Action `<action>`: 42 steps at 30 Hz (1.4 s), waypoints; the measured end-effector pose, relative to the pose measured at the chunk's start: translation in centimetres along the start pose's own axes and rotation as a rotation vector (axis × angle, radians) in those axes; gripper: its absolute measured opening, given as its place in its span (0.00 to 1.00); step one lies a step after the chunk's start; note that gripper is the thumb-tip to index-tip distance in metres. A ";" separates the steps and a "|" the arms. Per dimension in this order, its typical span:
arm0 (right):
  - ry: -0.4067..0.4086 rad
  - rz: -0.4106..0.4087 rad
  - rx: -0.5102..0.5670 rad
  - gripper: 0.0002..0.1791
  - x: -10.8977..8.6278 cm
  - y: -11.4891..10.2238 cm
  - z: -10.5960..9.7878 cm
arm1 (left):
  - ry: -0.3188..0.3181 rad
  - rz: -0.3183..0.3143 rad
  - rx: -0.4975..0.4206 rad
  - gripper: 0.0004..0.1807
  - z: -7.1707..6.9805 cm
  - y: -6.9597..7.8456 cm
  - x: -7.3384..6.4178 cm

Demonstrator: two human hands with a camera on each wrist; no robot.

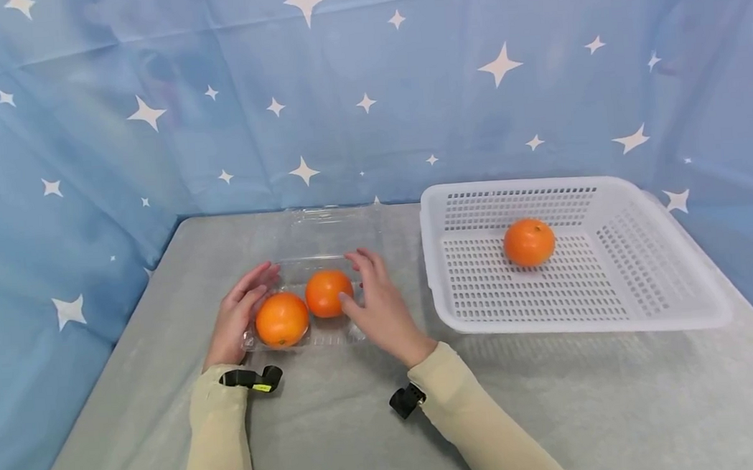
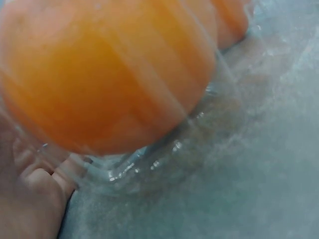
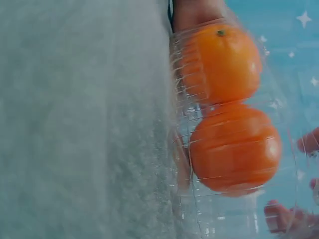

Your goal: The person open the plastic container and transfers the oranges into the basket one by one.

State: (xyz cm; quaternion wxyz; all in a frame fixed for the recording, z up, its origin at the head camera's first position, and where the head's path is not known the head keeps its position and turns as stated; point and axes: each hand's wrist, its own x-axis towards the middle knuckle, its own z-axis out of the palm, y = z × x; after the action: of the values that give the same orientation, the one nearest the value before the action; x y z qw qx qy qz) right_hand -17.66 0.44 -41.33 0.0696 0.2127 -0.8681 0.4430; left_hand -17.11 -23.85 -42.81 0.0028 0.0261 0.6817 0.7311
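Observation:
Two oranges, a left one (image 1: 282, 320) and a right one (image 1: 330, 293), sit side by side in a clear plastic clamshell box (image 1: 331, 335). The box's transparent lid (image 1: 334, 230) lies folded back toward the curtain. My left hand (image 1: 234, 319) rests along the box's left side, fingers loosely bent beside the left orange (image 2: 107, 74). At the right end, my right hand (image 1: 384, 310) has its fingers spread, with the thumb next to the right orange (image 3: 235, 149). Whether the thumb touches that orange cannot be made out. Fingertips (image 3: 279, 216) appear beyond the box in the right wrist view.
A white perforated plastic basket (image 1: 672, 307) stands to the right, holding one orange (image 1: 529, 243). Grey cloth (image 1: 336, 424) covers the table. Behind and to the left hangs a blue curtain (image 1: 222, 43) with white stars.

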 end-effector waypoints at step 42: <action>-0.120 -0.145 -0.373 0.28 -0.5 0.1 0.9 | 0.005 -0.003 0.005 0.23 0.0 0.1 0.1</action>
State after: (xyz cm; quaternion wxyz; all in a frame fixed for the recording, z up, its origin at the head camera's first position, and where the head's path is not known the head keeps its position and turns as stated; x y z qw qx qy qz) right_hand -17.22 -0.06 -42.13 0.0877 0.2842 -0.9200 0.2551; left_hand -17.16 -23.82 -42.72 0.0023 0.0231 0.6835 0.7296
